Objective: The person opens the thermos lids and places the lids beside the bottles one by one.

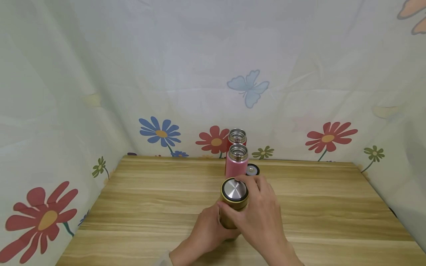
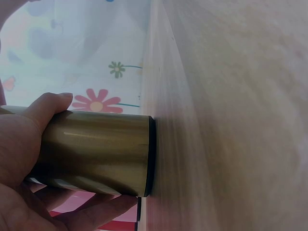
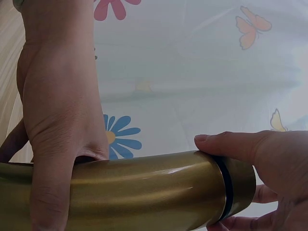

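A gold thermos bottle (image 1: 227,221) stands upright on the wooden table, its lid (image 1: 235,189) topped with a brushed silver disc. My left hand (image 1: 209,226) wraps round the bottle's body; in the left wrist view, the thumb and fingers lie on opposite sides of the gold body (image 2: 96,151). With the thumb and fingers, my right hand (image 1: 263,208) grips the lid at its rim. The right wrist view shows a black ring (image 3: 227,187) between lid and body. Just behind stands a lidless pink bottle (image 1: 237,170) with a steel mouth.
A lidless red bottle (image 1: 237,133) stands behind the pink one, mostly hidden by it. A loose round lid (image 1: 252,170) lies right of the pink bottle. Flowered cloth (image 1: 186,92) hangs around the table's back and sides.
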A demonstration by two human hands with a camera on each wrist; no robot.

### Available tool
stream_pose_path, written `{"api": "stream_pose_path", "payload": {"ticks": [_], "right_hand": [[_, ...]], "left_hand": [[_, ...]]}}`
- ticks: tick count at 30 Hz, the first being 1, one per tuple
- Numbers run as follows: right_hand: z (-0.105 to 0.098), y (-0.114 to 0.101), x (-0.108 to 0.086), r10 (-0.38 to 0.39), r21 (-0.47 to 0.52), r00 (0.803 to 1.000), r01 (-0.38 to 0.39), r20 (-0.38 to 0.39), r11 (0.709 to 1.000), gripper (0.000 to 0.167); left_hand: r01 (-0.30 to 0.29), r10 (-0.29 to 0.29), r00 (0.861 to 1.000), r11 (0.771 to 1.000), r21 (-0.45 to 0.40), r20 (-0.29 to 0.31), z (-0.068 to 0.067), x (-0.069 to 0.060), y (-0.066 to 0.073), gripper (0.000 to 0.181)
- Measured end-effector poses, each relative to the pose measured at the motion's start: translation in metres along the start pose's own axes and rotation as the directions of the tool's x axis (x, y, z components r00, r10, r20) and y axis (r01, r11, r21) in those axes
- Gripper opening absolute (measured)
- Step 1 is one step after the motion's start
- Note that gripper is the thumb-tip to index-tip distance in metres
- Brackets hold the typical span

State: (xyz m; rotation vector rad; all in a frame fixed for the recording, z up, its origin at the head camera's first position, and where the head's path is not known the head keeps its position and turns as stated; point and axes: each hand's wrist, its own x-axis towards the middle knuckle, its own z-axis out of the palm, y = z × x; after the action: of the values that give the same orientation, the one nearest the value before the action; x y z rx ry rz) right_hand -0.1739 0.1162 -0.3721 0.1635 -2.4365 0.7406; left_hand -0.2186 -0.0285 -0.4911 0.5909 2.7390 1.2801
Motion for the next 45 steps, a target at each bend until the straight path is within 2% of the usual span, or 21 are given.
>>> {"api": "stream_pose_path", "payload": {"ticks": [6, 14, 30, 35, 45], "right_hand": [[-0.001, 0.002, 0.001, -0.001, 0.050, 1.000, 0.000, 0.016, 0.999, 0.069], [-0.006, 0.005, 0.005, 0.023, 0.133, 0.994, -0.036, 0.102, 0.990, 0.068], [-0.010, 0.016, 0.008, -0.044, 0.247, 0.981, -0.004, 0.189, 0.969, 0.065], [-0.012, 0.019, 0.009, -0.076, 0.270, 0.972, 0.013, 0.223, 0.963, 0.066], [-0.015, 0.024, 0.011, -0.101, 0.336, 0.952, -0.002, 0.288, 0.942, 0.073]], "left_hand": [[-0.013, 0.012, 1.000, 1.000, 0.014, 0.002, 0.000, 0.000, -0.001, 0.067], [-0.055, 0.055, 0.998, 0.998, 0.013, 0.000, -0.001, 0.001, -0.002, 0.072], [-0.049, 0.049, 0.998, 0.999, -0.018, 0.032, -0.003, 0.001, -0.002, 0.075], [-0.058, 0.059, 0.998, 0.998, -0.019, 0.020, -0.002, 0.001, -0.003, 0.074], [-0.071, 0.071, 0.997, 0.997, -0.018, -0.001, -0.001, 0.001, -0.002, 0.072]]}}
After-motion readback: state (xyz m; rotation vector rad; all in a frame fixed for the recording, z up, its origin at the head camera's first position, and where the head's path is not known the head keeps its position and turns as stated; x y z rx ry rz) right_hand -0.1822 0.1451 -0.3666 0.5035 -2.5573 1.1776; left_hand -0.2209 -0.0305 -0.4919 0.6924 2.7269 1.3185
